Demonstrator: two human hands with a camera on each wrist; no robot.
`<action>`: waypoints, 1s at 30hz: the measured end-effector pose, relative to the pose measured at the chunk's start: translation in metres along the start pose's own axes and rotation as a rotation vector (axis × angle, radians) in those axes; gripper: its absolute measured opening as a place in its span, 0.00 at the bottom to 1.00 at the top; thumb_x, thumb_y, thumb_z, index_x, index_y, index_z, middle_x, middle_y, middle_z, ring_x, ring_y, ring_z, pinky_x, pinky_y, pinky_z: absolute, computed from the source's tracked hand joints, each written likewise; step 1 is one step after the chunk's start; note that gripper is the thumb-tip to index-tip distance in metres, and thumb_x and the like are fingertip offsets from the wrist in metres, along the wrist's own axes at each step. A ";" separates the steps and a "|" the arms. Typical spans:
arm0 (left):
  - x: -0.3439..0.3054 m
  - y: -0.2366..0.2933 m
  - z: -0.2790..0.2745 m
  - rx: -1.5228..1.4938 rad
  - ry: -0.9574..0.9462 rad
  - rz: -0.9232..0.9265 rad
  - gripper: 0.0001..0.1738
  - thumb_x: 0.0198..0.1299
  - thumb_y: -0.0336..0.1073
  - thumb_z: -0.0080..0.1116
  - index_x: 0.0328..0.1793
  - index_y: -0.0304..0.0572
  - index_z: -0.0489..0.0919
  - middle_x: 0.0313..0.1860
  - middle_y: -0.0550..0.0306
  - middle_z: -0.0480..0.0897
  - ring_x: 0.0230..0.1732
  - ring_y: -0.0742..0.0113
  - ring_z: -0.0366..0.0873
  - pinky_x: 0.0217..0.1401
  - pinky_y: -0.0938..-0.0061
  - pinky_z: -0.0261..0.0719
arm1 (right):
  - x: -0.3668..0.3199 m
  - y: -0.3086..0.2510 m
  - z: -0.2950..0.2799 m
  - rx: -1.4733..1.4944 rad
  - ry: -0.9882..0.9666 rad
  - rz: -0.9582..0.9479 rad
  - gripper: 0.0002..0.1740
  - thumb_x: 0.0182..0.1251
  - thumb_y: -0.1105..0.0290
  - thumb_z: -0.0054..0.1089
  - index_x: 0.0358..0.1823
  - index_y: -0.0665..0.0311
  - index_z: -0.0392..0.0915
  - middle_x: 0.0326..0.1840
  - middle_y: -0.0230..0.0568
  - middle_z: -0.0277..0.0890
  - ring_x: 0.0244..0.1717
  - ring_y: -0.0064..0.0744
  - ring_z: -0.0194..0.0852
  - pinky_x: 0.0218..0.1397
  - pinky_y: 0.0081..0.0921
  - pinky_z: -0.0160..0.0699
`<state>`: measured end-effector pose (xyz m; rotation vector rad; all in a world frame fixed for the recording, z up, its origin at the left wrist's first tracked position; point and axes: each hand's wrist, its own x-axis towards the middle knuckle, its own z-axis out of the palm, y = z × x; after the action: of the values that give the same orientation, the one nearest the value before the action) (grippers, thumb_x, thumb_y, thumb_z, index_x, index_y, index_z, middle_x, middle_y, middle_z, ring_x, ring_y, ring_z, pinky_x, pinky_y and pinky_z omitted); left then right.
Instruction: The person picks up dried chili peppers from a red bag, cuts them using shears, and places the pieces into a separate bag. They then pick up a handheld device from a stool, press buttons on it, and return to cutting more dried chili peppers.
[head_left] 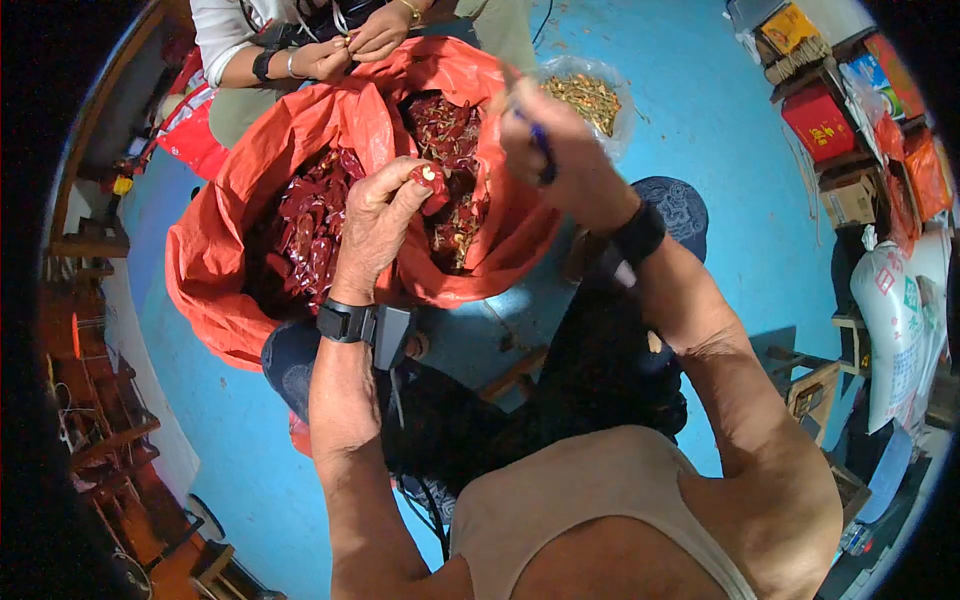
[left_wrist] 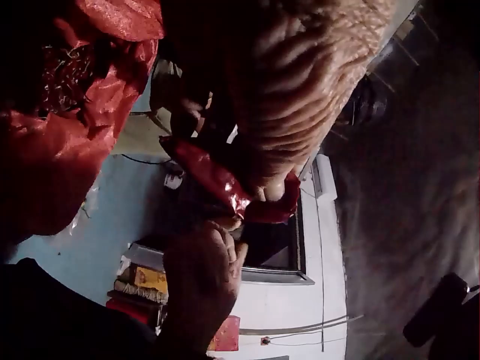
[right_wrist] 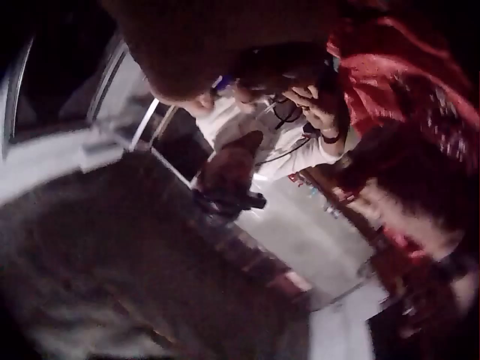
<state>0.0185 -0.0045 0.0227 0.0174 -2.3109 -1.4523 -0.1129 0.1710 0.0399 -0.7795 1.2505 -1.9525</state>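
Observation:
The left hand [head_left: 380, 215] pinches a dark red dried pepper [head_left: 433, 192], its pale cut end facing up, above the open bags. In the left wrist view the glossy pepper [left_wrist: 210, 176] lies under the wrinkled left hand [left_wrist: 307, 82], with the right hand's fingers [left_wrist: 225, 251] close by its end. The right hand [head_left: 565, 165], blurred, is raised to the right of the pepper in the head view, curled round a blue-handled tool [head_left: 545, 152]. Its tip is too blurred to tell. Mostly dark in the right wrist view, the right hand [right_wrist: 217, 52] shows a bit of blue [right_wrist: 221, 82].
Red bags [head_left: 215, 290] hold dried peppers [head_left: 305, 235] and stemmy pieces [head_left: 445, 130]. Behind the right hand stands a clear bag of yellowish bits [head_left: 585, 100]. Another person's hands [head_left: 350, 50] are at the bags' far side. Crowded shelves [head_left: 860, 160] line the right.

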 end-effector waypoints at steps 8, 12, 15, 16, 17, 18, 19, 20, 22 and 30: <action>-0.004 -0.044 -0.001 0.033 0.114 -0.202 0.12 0.59 0.33 0.50 0.45 0.34 0.75 0.34 0.62 0.79 0.36 0.77 0.73 0.41 0.80 0.71 | 0.005 0.020 0.003 0.307 0.022 0.394 0.20 0.68 0.53 0.39 0.44 0.63 0.69 0.18 0.22 0.56 0.15 0.12 0.48 0.17 0.12 0.47; -0.014 -0.097 -0.032 -0.426 0.602 -0.425 0.08 0.59 0.33 0.48 0.28 0.44 0.74 0.24 0.63 0.75 0.27 0.75 0.72 0.31 0.79 0.71 | -0.001 -0.005 0.018 -0.188 -0.003 0.243 0.23 0.67 0.50 0.38 0.41 0.62 0.73 0.16 0.20 0.52 0.16 0.12 0.46 0.18 0.13 0.44; -0.030 -0.132 -0.062 -1.228 1.142 -0.581 0.19 0.63 0.47 0.44 0.29 0.39 0.70 0.24 0.58 0.74 0.27 0.66 0.73 0.36 0.73 0.78 | -0.003 -0.009 0.012 -0.230 0.000 0.193 0.23 0.64 0.49 0.44 0.36 0.63 0.74 0.17 0.25 0.60 0.16 0.16 0.56 0.18 0.15 0.56; -0.025 -0.108 -0.054 -1.086 1.077 -0.748 0.23 0.65 0.51 0.40 0.34 0.36 0.69 0.28 0.54 0.75 0.31 0.62 0.75 0.41 0.71 0.79 | 0.000 0.001 0.006 -0.226 0.007 0.196 0.23 0.64 0.49 0.44 0.36 0.63 0.74 0.17 0.25 0.60 0.16 0.16 0.56 0.18 0.15 0.56; -0.028 -0.104 -0.051 -1.186 0.798 -0.744 0.20 0.65 0.49 0.41 0.43 0.37 0.68 0.34 0.52 0.77 0.35 0.62 0.76 0.43 0.71 0.78 | 0.008 0.017 0.002 -0.460 -0.049 -0.022 0.21 0.62 0.50 0.47 0.35 0.63 0.74 0.17 0.30 0.64 0.17 0.22 0.61 0.19 0.20 0.61; -0.030 -0.102 -0.044 -1.164 0.625 -0.675 0.20 0.64 0.49 0.42 0.46 0.37 0.67 0.36 0.52 0.77 0.35 0.63 0.76 0.43 0.71 0.78 | 0.013 0.030 -0.005 -0.694 -0.102 -0.245 0.20 0.61 0.50 0.50 0.33 0.62 0.74 0.16 0.34 0.68 0.17 0.27 0.67 0.20 0.25 0.67; -0.022 -0.073 -0.025 -1.141 0.456 -0.608 0.20 0.64 0.48 0.43 0.49 0.38 0.66 0.38 0.51 0.77 0.36 0.64 0.76 0.43 0.71 0.78 | 0.010 0.031 -0.003 -0.695 -0.091 -0.244 0.20 0.61 0.50 0.50 0.33 0.62 0.74 0.16 0.34 0.68 0.17 0.27 0.67 0.20 0.25 0.67; -0.017 -0.059 -0.013 -1.063 0.379 -0.604 0.20 0.64 0.47 0.45 0.50 0.38 0.67 0.39 0.52 0.77 0.36 0.66 0.76 0.42 0.72 0.77 | 0.003 0.033 0.000 -1.025 -0.058 -0.293 0.19 0.59 0.52 0.53 0.35 0.63 0.73 0.19 0.38 0.70 0.21 0.34 0.70 0.25 0.29 0.69; -0.012 -0.051 0.004 -0.923 0.327 -0.616 0.19 0.64 0.46 0.45 0.50 0.38 0.68 0.37 0.54 0.77 0.34 0.69 0.75 0.40 0.75 0.76 | -0.002 0.036 0.001 -1.360 -0.034 -0.329 0.19 0.57 0.55 0.56 0.38 0.64 0.73 0.22 0.41 0.73 0.24 0.40 0.74 0.29 0.33 0.71; -0.013 -0.061 0.017 -0.467 0.134 -0.648 0.13 0.61 0.40 0.50 0.44 0.38 0.75 0.32 0.63 0.77 0.31 0.78 0.72 0.34 0.82 0.70 | -0.012 0.042 -0.021 -1.484 -0.189 -0.339 0.16 0.55 0.55 0.56 0.30 0.62 0.72 0.24 0.46 0.74 0.30 0.45 0.75 0.31 0.37 0.72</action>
<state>0.0120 -0.0153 -0.0403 0.7608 -1.8799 -2.1876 -0.1130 0.1792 -0.0077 -1.8657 2.4813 -0.7824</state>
